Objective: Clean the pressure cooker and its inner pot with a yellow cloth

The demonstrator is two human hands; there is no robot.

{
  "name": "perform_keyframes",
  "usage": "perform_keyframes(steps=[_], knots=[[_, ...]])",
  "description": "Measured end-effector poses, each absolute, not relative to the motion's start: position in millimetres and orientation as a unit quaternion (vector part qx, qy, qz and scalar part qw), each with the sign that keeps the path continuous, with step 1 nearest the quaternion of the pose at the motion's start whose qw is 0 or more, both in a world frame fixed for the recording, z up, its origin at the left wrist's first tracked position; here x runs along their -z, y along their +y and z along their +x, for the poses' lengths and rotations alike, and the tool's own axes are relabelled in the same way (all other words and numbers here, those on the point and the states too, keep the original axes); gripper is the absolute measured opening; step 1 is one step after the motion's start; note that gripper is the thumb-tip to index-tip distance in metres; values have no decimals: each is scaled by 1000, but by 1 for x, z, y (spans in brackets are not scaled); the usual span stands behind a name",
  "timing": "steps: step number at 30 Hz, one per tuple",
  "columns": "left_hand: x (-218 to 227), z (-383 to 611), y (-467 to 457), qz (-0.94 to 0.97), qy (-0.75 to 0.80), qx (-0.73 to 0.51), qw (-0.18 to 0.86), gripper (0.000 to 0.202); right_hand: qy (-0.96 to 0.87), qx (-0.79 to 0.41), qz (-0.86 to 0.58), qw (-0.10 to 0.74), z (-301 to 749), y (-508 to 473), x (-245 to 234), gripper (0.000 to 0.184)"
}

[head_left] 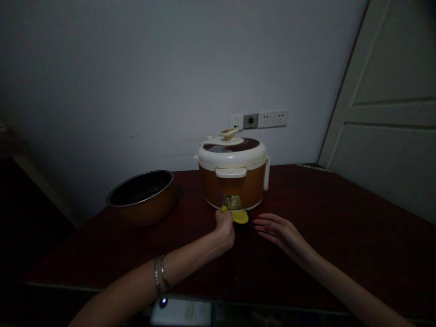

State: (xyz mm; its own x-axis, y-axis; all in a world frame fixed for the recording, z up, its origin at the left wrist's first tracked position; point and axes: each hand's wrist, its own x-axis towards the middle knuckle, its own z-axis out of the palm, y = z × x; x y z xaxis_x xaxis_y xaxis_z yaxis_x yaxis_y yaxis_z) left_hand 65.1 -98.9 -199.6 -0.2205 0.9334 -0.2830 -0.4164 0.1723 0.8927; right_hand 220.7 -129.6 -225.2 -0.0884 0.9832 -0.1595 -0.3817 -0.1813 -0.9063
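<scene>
My left hand [225,228], with silver bangles at the wrist, is closed on a yellow-and-black pad [240,217]. A bit of yellow sticks up above the fist, and the rest reaches out to the right; its exact kind is hard to make out in the dim light. Just right of the pad, my right hand [275,229] is open, fingers stretched toward it without touching. Directly behind both hands stands an electric pressure cooker [233,179], orange-brown with a closed white lid, a front handle and a label low on its front.
To the left, a round orange pot [146,206] with a dark inside sits on the dark red table [323,218]. Wall sockets [272,119] are behind the cooker. A pale door [391,113] stands at the right. Below the table's front edge lies a white object [180,312].
</scene>
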Motion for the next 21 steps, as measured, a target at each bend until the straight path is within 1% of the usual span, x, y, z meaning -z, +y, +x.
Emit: perform_keyframes(steps=[7, 11, 14, 18, 19, 20, 21], knots=[[200, 73, -103, 205, 509, -604, 579, 24, -348, -635, -425, 544, 225, -125, 233, 26], [200, 96, -108, 194, 493, -578, 620, 20, -370, -584, -458, 559, 231, -116, 234, 33], [201, 112, -110, 196, 473, -558, 653, 21, -442, -514, -504, 535, 245, -111, 229, 41], [204, 115, -113, 251, 398, -508, 722, 30, -557, -282, -569, 535, 270, -111, 220, 40], [205, 113, -115, 271, 376, -498, 733, 34, -572, -251, -571, 533, 274, -112, 219, 42], [205, 110, -116, 288, 363, -490, 739, 37, -584, -262, -566, 519, 276, -115, 218, 46], [205, 107, -118, 301, 358, -486, 738, 38, -590, -307, -556, 498, 276, -117, 218, 53]])
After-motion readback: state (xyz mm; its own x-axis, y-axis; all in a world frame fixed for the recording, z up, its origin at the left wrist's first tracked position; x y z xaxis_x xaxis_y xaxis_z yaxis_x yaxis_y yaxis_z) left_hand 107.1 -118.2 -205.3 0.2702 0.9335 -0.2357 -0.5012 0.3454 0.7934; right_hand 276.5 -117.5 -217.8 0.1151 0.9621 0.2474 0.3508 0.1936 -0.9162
